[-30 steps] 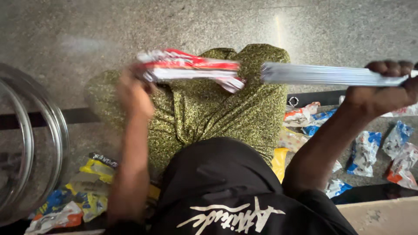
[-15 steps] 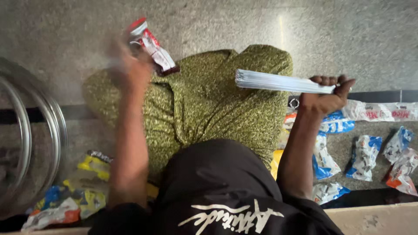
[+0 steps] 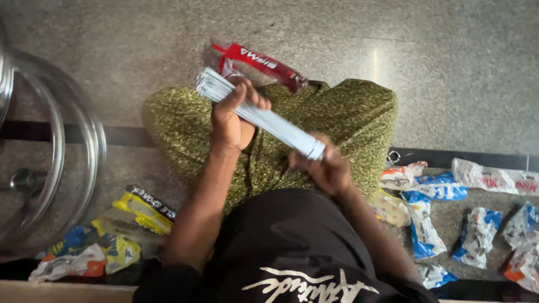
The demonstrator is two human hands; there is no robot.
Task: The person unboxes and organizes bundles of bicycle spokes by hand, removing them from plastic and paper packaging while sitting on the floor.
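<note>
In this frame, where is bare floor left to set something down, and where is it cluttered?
Bare grey floor lies beyond the knees, past the red packet, and between the metal rim and the green-clad leg. Crowded: blue-and-white wrappers on the person's right, yellow wrappers on their left. Both the left hand and right hand hold the flattened stack.

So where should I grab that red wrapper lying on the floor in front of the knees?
Probably pinch the red wrapper around its middle, coming straight down from above. It lies flat and slanted on the stone floor, long and narrow, so fingers fit best across its narrow width. Nothing covers it; both hands are busy with the white stack.
</note>
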